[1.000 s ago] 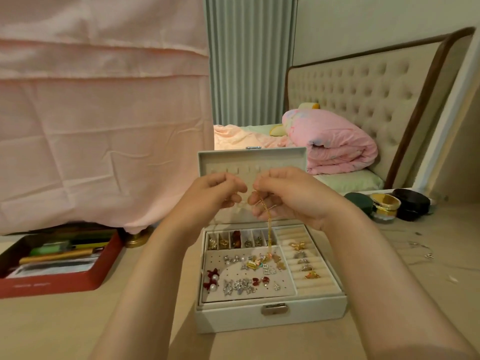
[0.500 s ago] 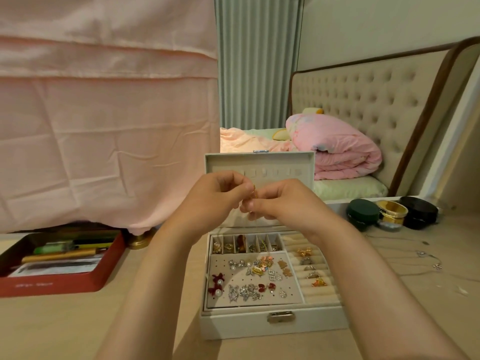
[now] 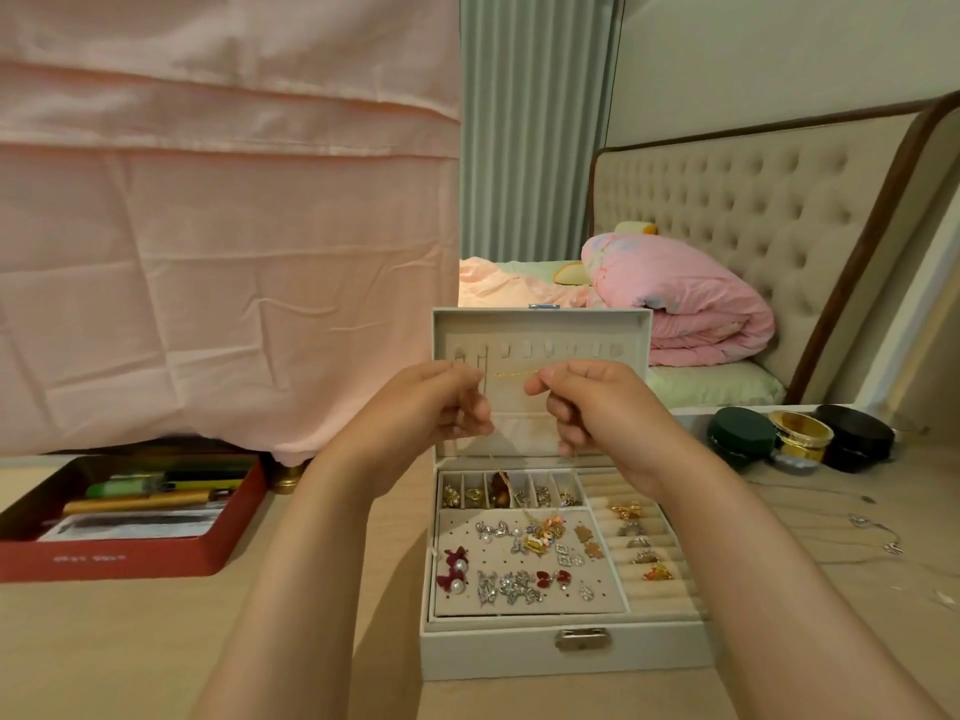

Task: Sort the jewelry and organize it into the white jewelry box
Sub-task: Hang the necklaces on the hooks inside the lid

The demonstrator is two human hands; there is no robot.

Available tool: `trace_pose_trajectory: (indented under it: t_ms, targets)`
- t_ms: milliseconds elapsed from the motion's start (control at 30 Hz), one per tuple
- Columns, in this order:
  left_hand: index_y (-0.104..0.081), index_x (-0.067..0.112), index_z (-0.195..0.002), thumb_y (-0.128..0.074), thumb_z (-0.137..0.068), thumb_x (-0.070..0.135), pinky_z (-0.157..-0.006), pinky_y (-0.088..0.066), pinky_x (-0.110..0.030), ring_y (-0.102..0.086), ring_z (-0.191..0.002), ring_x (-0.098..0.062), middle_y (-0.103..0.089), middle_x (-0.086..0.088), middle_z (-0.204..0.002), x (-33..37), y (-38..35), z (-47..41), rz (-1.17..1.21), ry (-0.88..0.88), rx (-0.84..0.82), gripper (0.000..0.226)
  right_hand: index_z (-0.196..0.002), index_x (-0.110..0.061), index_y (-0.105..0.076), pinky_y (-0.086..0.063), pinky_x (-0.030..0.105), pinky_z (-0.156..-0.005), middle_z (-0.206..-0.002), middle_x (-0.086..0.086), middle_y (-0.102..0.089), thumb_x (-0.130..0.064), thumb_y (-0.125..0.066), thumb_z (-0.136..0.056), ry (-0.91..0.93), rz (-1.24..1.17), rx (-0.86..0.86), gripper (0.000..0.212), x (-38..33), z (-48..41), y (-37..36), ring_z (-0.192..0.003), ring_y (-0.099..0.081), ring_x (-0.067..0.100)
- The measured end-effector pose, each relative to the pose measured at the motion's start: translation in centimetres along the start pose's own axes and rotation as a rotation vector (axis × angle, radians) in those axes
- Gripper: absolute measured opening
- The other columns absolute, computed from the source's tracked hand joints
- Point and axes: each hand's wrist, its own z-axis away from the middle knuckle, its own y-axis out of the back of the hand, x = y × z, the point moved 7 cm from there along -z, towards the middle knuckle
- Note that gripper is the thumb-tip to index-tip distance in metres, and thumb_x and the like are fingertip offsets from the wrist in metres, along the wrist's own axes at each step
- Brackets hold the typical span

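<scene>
Head view: the left grip (image 3: 436,407) and right grip (image 3: 605,407) both pinch a thin gold chain (image 3: 511,375), pulled taut between them in front of the raised lid (image 3: 540,330) of the box (image 3: 519,654), which stands open on the worktop (image 3: 130,641) at 6 o'clock. Earrings (image 3: 511,587) sit on its pad and rings (image 3: 636,543) in the rolls at 3 o'clock. A red tray (image 3: 130,561) lies at the box's 9 o'clock and round tins (image 3: 743,439) at its 2 o'clock.

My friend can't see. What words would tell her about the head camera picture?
A left hand and a right hand pinch a thin gold chain stretched between them, in front of the raised lid of the open white jewelry box. Its compartments hold earrings and rings.
</scene>
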Motion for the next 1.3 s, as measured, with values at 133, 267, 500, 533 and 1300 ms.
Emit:
trace_pose_trajectory:
  t_ms: [133, 267, 500, 533, 1300]
  targets:
    - [-0.057, 0.007, -0.083, -0.060, -0.099, 0.021, -0.065, -0.059, -0.033, -0.047, -0.052, -0.012, -0.045, 0.000, -0.062, -0.1, 0.7, -0.4, -0.007, -0.045, 0.140, 0.021, -0.086, -0.017, -0.073, -0.032, 0.012, -0.046, -0.046, -0.019, -0.048, -0.024, -0.062, -0.099, 0.071, 0.131, 0.121, 0.019, 0.1, -0.6, 0.4, -0.038, -0.042, -0.001]
    - [-0.068, 0.013, -0.083, -0.071, -0.089, 0.024, -0.052, -0.056, -0.031, -0.056, -0.061, -0.012, -0.055, 0.003, -0.067, 0.5, 1.3, -1.5, -0.323, -0.144, 0.388, 0.013, -0.082, -0.026, -0.076, -0.044, 0.021, -0.063, -0.062, -0.021, -0.066, -0.031, -0.071, -0.092, 0.179, 0.219, 0.314, 0.012, -0.7, -2.5, 1.3, -0.058, -0.058, -0.005]
    - [-0.060, 0.019, -0.070, -0.065, -0.089, 0.034, -0.067, -0.047, -0.033, -0.061, -0.074, -0.021, -0.061, 0.007, -0.068, 1.5, 1.8, -3.0, -0.622, -0.212, 0.702, 0.025, -0.074, -0.024, -0.075, -0.039, 0.013, -0.058, -0.069, -0.015, -0.067, -0.035, -0.080, -0.083, 0.202, 0.307, 0.577, 0.016, -2.1, -4.5, 1.0, -0.067, -0.060, -0.002]
    - [-0.059, 0.018, -0.068, -0.064, -0.090, 0.034, -0.065, -0.042, -0.032, -0.060, -0.074, -0.021, -0.059, 0.007, -0.067, 1.6, 1.8, -3.1, -0.651, -0.208, 0.712, 0.027, -0.074, -0.023, -0.075, -0.039, 0.013, -0.057, -0.069, -0.014, -0.068, -0.036, -0.080, -0.082, 0.194, 0.312, 0.602, 0.017, -2.1, -4.8, 0.9, -0.067, -0.061, -0.001]
    - [-0.072, 0.006, -0.090, -0.065, -0.094, 0.016, -0.076, -0.063, -0.044, -0.070, -0.070, -0.021, -0.075, -0.011, -0.082, -1.3, -1.7, -1.0, -0.218, 0.072, 0.190, 0.013, -0.086, -0.014, -0.076, -0.046, 0.030, -0.067, -0.077, 0.003, -0.071, -0.019, -0.063, -0.092, -0.139, 0.416, -0.166, 0.016, 2.0, 0.4, -2.7, -0.069, -0.058, 0.014]
